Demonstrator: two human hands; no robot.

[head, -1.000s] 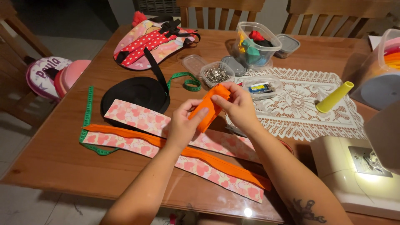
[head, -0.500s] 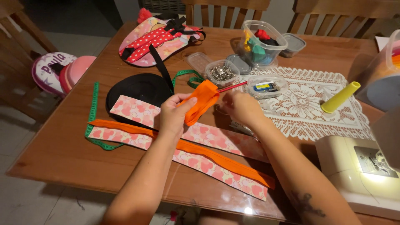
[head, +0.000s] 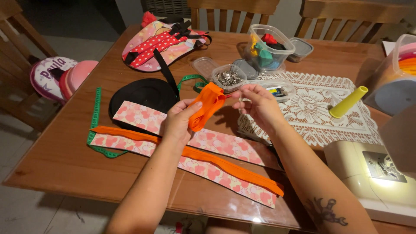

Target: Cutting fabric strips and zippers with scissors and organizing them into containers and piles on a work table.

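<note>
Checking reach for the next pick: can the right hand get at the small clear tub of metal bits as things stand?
Probably yes. The right hand hovers just right of the small clear tub, which stands lidless with nothing between them. But its fingers seem pinched on something small, so it may not be free. The left hand holds the folded orange strip.

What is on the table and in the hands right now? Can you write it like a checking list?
Surface: wooden table, lace mat.
Job's things: folded orange strap; pink heart-print fabric strips.
Clutter: box of metal clips, green tape measure, yellow thread cone, black webbing roll.
Grippers: left hand grips the strap; right hand pinches something small, unclear.
Cables: nothing seen.
Surroundings: sewing machine, wooden chairs.
</note>
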